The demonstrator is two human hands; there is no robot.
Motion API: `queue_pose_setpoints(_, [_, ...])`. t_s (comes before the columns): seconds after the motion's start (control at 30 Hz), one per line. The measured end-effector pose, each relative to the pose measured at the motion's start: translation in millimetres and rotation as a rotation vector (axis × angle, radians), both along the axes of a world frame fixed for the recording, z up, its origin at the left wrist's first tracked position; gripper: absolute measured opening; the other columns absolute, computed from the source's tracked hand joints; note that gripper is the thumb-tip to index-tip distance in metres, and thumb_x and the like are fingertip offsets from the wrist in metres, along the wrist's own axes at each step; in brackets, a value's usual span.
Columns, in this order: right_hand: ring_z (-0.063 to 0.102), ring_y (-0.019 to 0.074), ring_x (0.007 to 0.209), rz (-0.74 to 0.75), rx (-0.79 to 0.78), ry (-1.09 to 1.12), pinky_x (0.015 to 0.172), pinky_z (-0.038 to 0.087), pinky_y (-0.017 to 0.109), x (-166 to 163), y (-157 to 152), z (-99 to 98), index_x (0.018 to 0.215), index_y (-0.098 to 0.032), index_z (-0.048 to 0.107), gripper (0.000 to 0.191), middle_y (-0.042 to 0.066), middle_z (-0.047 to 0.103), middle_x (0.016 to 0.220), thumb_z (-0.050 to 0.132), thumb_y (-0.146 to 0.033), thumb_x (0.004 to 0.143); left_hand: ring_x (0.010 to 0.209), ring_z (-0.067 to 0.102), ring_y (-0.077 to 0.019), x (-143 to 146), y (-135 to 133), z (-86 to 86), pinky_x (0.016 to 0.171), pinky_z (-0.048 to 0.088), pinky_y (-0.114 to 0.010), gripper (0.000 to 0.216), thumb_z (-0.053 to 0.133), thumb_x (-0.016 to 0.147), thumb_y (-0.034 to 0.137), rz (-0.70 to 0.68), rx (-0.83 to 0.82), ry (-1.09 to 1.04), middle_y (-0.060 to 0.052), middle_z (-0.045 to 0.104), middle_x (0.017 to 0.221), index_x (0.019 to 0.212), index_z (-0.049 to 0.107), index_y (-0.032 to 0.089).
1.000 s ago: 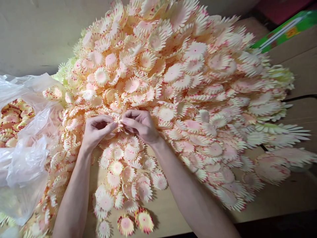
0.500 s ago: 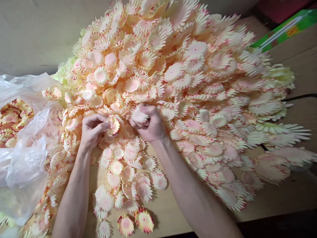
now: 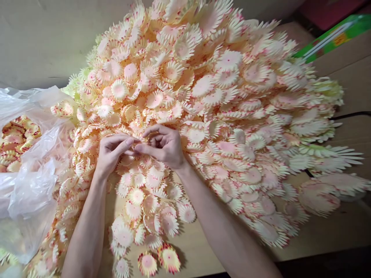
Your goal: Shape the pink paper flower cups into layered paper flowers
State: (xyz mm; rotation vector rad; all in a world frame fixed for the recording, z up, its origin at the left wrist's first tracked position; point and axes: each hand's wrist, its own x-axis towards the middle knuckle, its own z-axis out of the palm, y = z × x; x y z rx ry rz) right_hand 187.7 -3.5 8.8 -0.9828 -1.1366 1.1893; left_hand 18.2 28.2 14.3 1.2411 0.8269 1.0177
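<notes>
as the left hand touched the right hand tip to tip, whether either pinched anything could not be told | loose petal discs lay at six o'clock of them, the heap at one | thin discs probably risked tearing, if tugged unevenly
</notes>
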Motion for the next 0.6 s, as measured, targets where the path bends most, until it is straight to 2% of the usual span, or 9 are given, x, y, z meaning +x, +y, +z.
queue_pose_setpoints(0.07, [0.026,0.0042,0.04,-0.014,-0.013,0.005,0.041,0.016,0.024,-0.2,-0.2,-0.3,0.078,-0.018,0.064,0.023,-0.01,0.037,0.044,0.08,-0.035,0.072,0.059,0.067,-0.0117,0.1,-0.2,0.4,0.055,0.058,-0.022,0.018,0.078,0.074,0.038,-0.029,-0.001,0.005,-0.004,0.073,0.076,0.078,0.079,0.02])
queue_pose_setpoints(0.17, [0.028,0.0044,0.038,-0.017,-0.048,0.054,0.039,0.016,0.024,1.9,0.8,-1.9,0.075,-0.017,0.067,0.02,-0.009,0.039,0.043,0.075,-0.036,0.077,0.058,0.066,-0.0112,0.3,-0.6,0.8,0.055,0.058,-0.022,0.015,0.08,0.071,0.032,-0.041,0.031,0.039,-0.005,0.074,0.079,0.082,0.08,0.021])
queue_pose_setpoints(0.27, [0.026,0.0038,0.037,-0.035,-0.084,0.156,0.038,0.016,0.024,4.4,3.2,-2.3,0.076,-0.017,0.067,0.02,-0.009,0.041,0.043,0.075,-0.035,0.076,0.055,0.064,-0.0101,-0.7,-0.2,0.9,0.053,0.057,-0.021,0.012,0.079,0.072,0.026,-0.052,0.048,0.031,-0.004,0.073,0.075,0.082,0.08,0.021])
queue_pose_setpoints(0.37, [0.02,0.0028,0.036,-0.064,-0.137,0.288,0.037,0.014,0.023,5.1,6.0,-0.6,0.077,-0.018,0.064,0.025,-0.011,0.035,0.042,0.078,-0.038,0.073,0.05,0.061,-0.0079,-2.1,0.5,0.6,0.05,0.054,-0.019,0.008,0.076,0.073,0.021,-0.068,0.033,-0.015,-0.002,0.072,0.072,0.08,0.08,0.021])
queue_pose_setpoints(0.47, [0.018,0.0028,0.036,-0.087,-0.184,0.374,0.036,0.013,0.022,5.0,7.8,1.2,0.078,-0.019,0.061,0.032,-0.013,0.03,0.041,0.08,-0.043,0.07,0.047,0.061,-0.0075,-2.4,0.7,0.1,0.047,0.052,-0.018,0.012,0.072,0.07,0.016,-0.07,-0.016,-0.026,-0.001,0.073,0.073,0.079,0.079,0.019])
queue_pose_setpoints(0.6, [0.019,0.0029,0.034,-0.088,-0.216,0.426,0.036,0.016,0.021,6.8,9.0,1.5,0.076,-0.02,0.056,0.037,-0.013,0.03,0.041,0.08,-0.048,0.071,0.042,0.059,-0.0093,-1.7,0.9,0.9,0.039,0.046,-0.018,0.016,0.063,0.063,0.013,-0.051,-0.071,-0.081,0.0,0.069,0.061,0.071,0.076,0.016])
